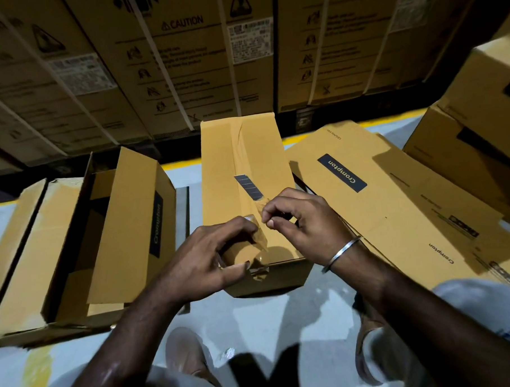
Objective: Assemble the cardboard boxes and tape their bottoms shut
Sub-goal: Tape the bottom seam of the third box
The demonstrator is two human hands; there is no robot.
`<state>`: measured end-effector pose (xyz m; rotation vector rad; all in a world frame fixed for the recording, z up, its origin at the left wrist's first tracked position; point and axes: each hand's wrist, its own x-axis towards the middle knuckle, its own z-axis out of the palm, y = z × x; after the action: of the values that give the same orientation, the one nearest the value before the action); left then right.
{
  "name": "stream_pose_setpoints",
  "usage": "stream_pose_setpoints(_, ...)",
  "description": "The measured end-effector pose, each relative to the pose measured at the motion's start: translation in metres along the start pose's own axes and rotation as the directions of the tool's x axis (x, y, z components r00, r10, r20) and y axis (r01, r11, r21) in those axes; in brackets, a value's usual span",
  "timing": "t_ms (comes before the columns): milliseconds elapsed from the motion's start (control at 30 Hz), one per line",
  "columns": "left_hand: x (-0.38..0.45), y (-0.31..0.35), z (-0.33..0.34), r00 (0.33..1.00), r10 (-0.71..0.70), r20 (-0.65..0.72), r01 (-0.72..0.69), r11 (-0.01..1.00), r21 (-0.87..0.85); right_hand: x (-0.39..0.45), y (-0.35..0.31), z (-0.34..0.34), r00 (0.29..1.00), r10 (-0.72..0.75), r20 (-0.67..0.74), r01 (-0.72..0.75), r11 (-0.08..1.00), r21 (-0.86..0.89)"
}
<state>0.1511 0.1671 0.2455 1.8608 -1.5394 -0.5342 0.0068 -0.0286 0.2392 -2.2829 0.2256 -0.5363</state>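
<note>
Brown tape roll (244, 252) in left hand's (209, 253) curled fingers — right hand (301, 220) pinching blade (249, 187) — over box (234, 153).

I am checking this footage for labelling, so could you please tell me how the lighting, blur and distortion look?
Head view: wide-angle bending curves the stacked printed cartons at the back, which are dim and soft; the brown cardboard box with taped seam is sharply lit; hard shadows fall on the pale grey floor; glare glints off the brown tape roll under the left hand; frame edges blur.
</note>
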Motion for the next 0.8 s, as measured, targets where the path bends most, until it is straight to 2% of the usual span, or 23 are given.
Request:
stream_pose_setpoints(200, 0.000, -0.003, -0.001, 0.995, -0.093, 0.030, 0.093, 0.996, 0.011, -0.005, 0.003, 0.000, 0.995, 0.039, 0.092, -0.019, 0.976, -0.218)
stream_pose_setpoints(333, 0.002, -0.015, 0.002, 0.964, -0.240, 0.116, 0.227, 0.967, 0.115, -0.003, 0.008, 0.006, 0.981, 0.169, 0.097, -0.130, 0.940, -0.316)
stream_pose_setpoints(467, 0.003, -0.025, 0.011, 0.920, -0.347, 0.184, 0.339, 0.938, 0.075, -0.003, 0.011, 0.014, 0.941, 0.293, 0.171, -0.216, 0.906, -0.364)
stream_pose_setpoints(600, 0.006, -0.022, 0.024, 0.895, -0.435, 0.098, 0.445, 0.886, -0.130, 0.000, 0.018, 0.017, 0.913, 0.362, 0.189, -0.316, 0.919, -0.236)
stream_pose_setpoints(700, 0.010, -0.024, 0.033, 0.874, -0.483, -0.049, 0.475, 0.872, -0.117, 0.001, 0.017, 0.015, 0.910, 0.373, 0.178, -0.353, 0.926, -0.134)
stream_pose_setpoints(800, 0.013, -0.030, 0.041, 0.833, -0.539, -0.123, 0.520, 0.840, -0.156, 0.002, 0.015, 0.013, 0.908, 0.386, 0.162, -0.387, 0.922, -0.023)
